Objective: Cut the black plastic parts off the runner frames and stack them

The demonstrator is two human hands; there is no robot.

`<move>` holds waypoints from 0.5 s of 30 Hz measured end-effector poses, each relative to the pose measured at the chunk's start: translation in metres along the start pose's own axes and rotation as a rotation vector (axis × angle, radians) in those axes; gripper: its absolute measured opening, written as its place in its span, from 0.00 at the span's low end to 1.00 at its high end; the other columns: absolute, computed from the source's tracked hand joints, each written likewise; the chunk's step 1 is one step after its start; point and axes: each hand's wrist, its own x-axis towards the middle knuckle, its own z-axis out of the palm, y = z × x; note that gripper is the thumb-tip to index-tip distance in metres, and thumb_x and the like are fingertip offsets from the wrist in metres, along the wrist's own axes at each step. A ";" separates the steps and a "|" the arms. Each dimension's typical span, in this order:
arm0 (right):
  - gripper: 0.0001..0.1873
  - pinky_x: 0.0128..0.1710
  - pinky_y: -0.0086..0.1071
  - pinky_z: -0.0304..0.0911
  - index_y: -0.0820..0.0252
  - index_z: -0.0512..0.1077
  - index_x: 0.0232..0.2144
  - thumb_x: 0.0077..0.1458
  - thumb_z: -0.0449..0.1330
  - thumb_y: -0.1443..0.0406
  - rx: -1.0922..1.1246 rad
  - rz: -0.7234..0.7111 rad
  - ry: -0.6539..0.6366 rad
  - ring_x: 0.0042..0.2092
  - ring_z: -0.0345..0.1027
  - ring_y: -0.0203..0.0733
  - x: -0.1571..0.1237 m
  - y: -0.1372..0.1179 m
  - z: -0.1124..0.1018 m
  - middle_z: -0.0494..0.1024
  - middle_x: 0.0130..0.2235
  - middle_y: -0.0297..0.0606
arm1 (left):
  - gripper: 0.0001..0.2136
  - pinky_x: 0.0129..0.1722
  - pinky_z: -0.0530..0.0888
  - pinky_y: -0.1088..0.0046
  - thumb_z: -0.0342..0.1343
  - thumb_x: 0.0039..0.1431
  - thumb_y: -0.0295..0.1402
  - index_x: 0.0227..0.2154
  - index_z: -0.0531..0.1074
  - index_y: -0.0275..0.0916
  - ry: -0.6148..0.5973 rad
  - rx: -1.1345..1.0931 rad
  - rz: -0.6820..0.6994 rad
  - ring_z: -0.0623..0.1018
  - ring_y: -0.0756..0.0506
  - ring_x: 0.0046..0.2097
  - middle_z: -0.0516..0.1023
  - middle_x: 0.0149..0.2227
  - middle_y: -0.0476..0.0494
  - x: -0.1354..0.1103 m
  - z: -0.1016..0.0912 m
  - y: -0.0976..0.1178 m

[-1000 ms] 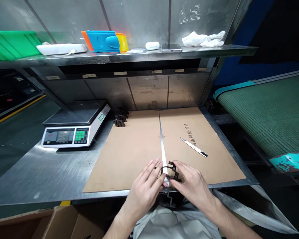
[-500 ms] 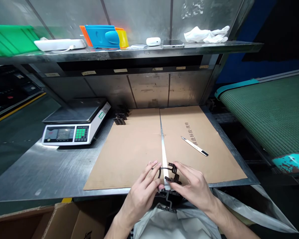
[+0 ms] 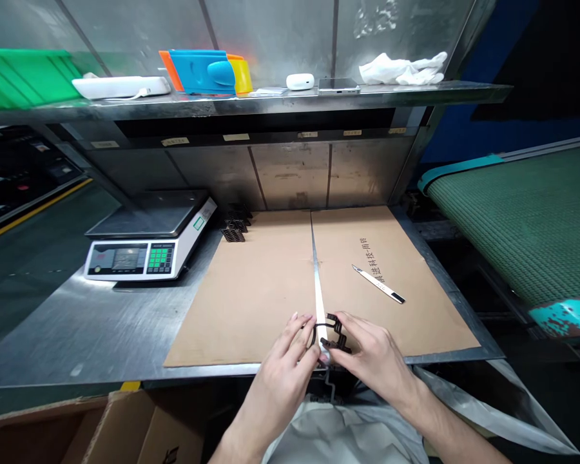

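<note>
A black plastic part (image 3: pixel 340 338) with notched edges and a thin curved strip is between my hands, just above the cardboard's front edge. My right hand (image 3: pixel 377 359) pinches its right side between thumb and fingers. The fingers of my left hand (image 3: pixel 286 372) close on the curved strip at the left, and their tips partly hide it. Below the hands, another black piece (image 3: pixel 329 385) shows near my lap, mostly covered; whether it joins the held part I cannot tell. A white-handled craft knife (image 3: pixel 379 284) lies on the cardboard (image 3: pixel 256 296), beyond my right hand.
Several black plastic parts (image 3: pixel 234 231) stand at the cardboard's back left, beside a weighing scale (image 3: pixel 130 261). A metal shelf (image 3: pixel 270 103) runs across the back. To the right is a green conveyor belt (image 3: pixel 526 225). An open carton (image 3: pixel 125 425) sits below the bench at left.
My left hand has shifted slightly right, closer to my right hand, and covers more of the lower black piece. Both hands still hold the part.
</note>
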 end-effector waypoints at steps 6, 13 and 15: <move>0.23 0.41 0.36 0.73 0.53 0.70 0.51 0.54 0.68 0.72 -0.018 0.056 -0.062 0.42 0.79 0.47 0.000 0.007 0.006 0.82 0.41 0.35 | 0.15 0.64 0.75 0.46 0.46 0.66 0.17 0.48 0.75 0.31 -0.040 0.115 0.009 0.72 0.32 0.66 0.76 0.60 0.27 0.006 0.006 0.007; 0.20 0.41 0.37 0.73 0.53 0.71 0.49 0.55 0.68 0.71 -0.045 0.102 -0.112 0.42 0.80 0.47 -0.002 0.010 0.008 0.82 0.41 0.35 | 0.17 0.64 0.75 0.47 0.48 0.67 0.19 0.55 0.72 0.26 -0.099 0.138 0.000 0.74 0.31 0.64 0.76 0.60 0.26 0.010 0.010 0.010; 0.20 0.40 0.36 0.73 0.53 0.71 0.49 0.55 0.68 0.71 -0.050 0.103 -0.118 0.42 0.80 0.47 -0.002 0.011 0.009 0.82 0.41 0.35 | 0.16 0.63 0.75 0.47 0.48 0.67 0.20 0.53 0.73 0.27 -0.101 0.128 -0.011 0.75 0.31 0.64 0.77 0.59 0.26 0.011 0.010 0.011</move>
